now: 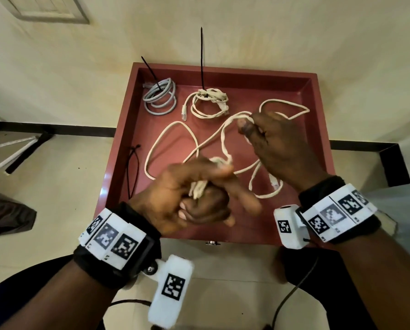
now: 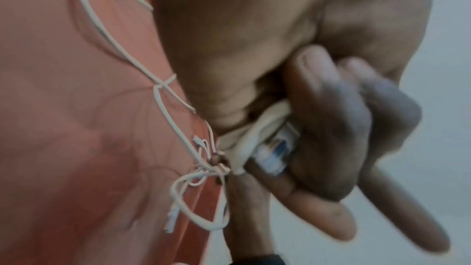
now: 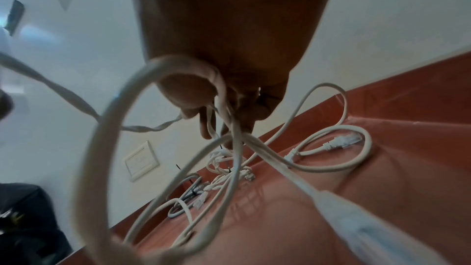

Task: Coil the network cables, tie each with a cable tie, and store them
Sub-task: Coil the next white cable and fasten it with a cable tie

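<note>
Coiling is under way on the third, cream cable (image 1: pixel 173 129), sprawled loose over the red tray (image 1: pixel 318 110). The left hand (image 1: pixel 194 198) grips its gathered turns; the right hand (image 1: pixel 277 144) pinches a loop. Far left, a grey coil (image 1: pixel 161 96) and a cream coil (image 1: pixel 208 101) lie tied. Spare ties (image 1: pixel 132 167) wait near left. No readable writing.

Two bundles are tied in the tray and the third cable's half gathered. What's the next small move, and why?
Probably bring the right hand with its loop of loose cream network cable over to the left hand, which already grips a few gathered turns. Much of that cable lies sprawled across the red-brown tray, so it seems too early to reach for the spare black cable ties by the tray's left wall.
</note>
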